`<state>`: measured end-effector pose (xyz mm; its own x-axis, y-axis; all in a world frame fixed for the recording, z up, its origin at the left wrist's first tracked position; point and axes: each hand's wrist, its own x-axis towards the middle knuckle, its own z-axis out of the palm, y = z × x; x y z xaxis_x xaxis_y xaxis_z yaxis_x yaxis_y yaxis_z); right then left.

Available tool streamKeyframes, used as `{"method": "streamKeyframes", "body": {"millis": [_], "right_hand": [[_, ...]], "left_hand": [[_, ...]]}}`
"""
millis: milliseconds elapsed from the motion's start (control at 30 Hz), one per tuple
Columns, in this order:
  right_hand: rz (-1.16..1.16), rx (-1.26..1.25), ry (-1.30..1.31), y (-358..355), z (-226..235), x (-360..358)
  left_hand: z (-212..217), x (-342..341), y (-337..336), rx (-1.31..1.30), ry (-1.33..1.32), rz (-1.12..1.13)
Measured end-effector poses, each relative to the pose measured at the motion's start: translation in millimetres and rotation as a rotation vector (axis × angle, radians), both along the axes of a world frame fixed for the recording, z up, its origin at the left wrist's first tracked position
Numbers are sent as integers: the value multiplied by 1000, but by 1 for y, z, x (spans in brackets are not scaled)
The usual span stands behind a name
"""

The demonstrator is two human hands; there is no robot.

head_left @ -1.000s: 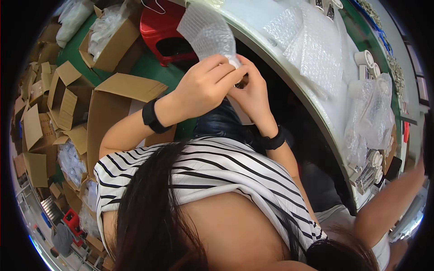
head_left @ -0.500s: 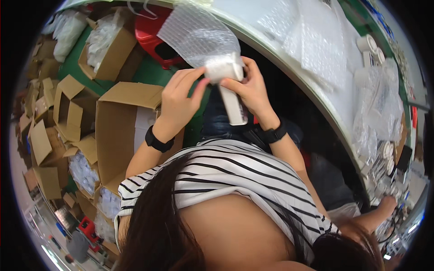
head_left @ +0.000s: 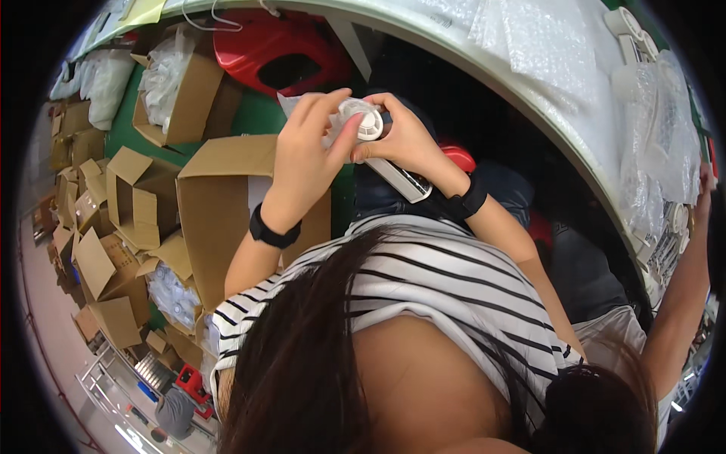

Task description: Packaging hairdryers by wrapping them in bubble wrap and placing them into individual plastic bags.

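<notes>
A white device (head_left: 397, 180) with a round, vented head and a long, flat handle hangs between my hands above my lap. The handle slants down to the right and has a dark strip along its side. My right hand (head_left: 412, 144) grips it around the head, thumb beneath. My left hand (head_left: 311, 147) is closed on clear bubble wrap (head_left: 330, 130) that is bunched around the head's left side, its thumb against the head. The fingers partly hide the wrap.
An opened cardboard box (head_left: 219, 189) stands below my left forearm. A red stool (head_left: 249, 60) is ahead. The curved white bench (head_left: 461, 83) carries bubble wrap sheets (head_left: 529, 45) and similar white devices (head_left: 635, 38). Another person's arm (head_left: 684, 280) reaches over its right end.
The bubble wrap no longer trails forward in a long sheet; it is gathered close around the head. The device has turned, so its round vented end shows and the handle slants further right.
</notes>
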<state>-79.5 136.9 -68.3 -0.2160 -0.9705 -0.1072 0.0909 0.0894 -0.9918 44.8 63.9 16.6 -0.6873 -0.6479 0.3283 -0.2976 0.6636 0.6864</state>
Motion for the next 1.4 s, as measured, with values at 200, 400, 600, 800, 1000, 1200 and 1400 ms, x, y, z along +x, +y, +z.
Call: {"method": "streamKeyframes", "body": {"millis": [200, 400, 600, 800, 1000, 1200, 1400], "right_hand": [[226, 96, 255, 19, 3, -4], [203, 21, -20, 21, -30, -3], [210, 244, -74, 23, -25, -20], [85, 526, -340, 17, -26, -30], [-72, 541, -715, 12, -38, -25], [-126, 419, -323, -6, -23, -23], [-138, 145, 199, -22, -6, -19]], "left_hand": [[-40, 16, -5, -24, -211, -73], [-60, -1, 18, -265, -122, -326], [-64, -2, 29, -230, -4, -172], [-86, 20, 30, 104, -108, 41], [-107, 19, 15, 14, -165, 92], [-94, 6, 1, 303, -129, 167], [-82, 3, -16, 336, -51, 216]]}}
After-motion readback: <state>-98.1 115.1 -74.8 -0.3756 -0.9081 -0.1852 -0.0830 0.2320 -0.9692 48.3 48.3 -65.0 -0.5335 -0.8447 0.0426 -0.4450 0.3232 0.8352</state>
